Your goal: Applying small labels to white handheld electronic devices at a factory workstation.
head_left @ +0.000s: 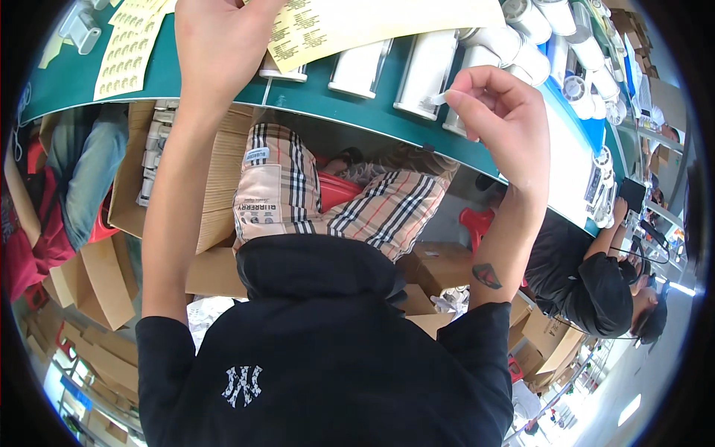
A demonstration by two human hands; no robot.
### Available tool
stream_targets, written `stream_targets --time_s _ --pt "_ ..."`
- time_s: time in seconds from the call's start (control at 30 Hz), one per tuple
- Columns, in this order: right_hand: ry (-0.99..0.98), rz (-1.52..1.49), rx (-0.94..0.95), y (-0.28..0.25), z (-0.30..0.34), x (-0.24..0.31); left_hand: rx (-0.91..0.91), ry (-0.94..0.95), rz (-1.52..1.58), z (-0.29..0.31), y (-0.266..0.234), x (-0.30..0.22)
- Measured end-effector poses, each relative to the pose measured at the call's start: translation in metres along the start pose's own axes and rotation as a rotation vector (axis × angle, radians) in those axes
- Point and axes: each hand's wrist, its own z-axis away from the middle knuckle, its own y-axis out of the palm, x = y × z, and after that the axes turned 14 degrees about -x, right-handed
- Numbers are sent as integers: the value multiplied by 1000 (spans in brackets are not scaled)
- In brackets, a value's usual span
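My left hand (223, 45) is at the top edge, its fingertips cut off by the frame. Its thumb side lies against a yellow sheet of labels (357, 26), which it appears to grip. The sheet partly covers a row of white cylinders with clear casings lying on the green table (298, 97). My right hand (506, 112) is closed in a pinch on a small whitish label (439, 97). Just left of that hand, one white cylinder (426, 74) lies with its near end at the table edge.
More yellow label sheets (130, 52) and a grey-white device (79, 30) lie at the far left. White cylinders (525, 48) crowd the right beside a blue tray edge (577, 112). Cardboard boxes (223, 164) stand below the table. A co-worker in black (588, 290) sits at the right.
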Motion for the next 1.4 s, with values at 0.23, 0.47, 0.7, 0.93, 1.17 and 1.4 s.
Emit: stream_targets --time_s 0.23,0.47,0.7,0.93,1.17,1.4 --pt "-32 19 -49 1 2 -4 -83 -49 -226 -7 8 9" --pt "-46 26 -92 5 5 -4 -13 22 -58 4 11 -18" --pt "-45 16 -124 8 7 -3 66 55 105 1 -3 -1" --pt "-76 53 -149 9 8 -7 24 10 47 24 19 -46" --pt "-68 28 -140 9 8 -4 102 58 173 5 -6 -5" --pt "-51 1 -153 10 9 -7 14 13 0 24 20 -49"
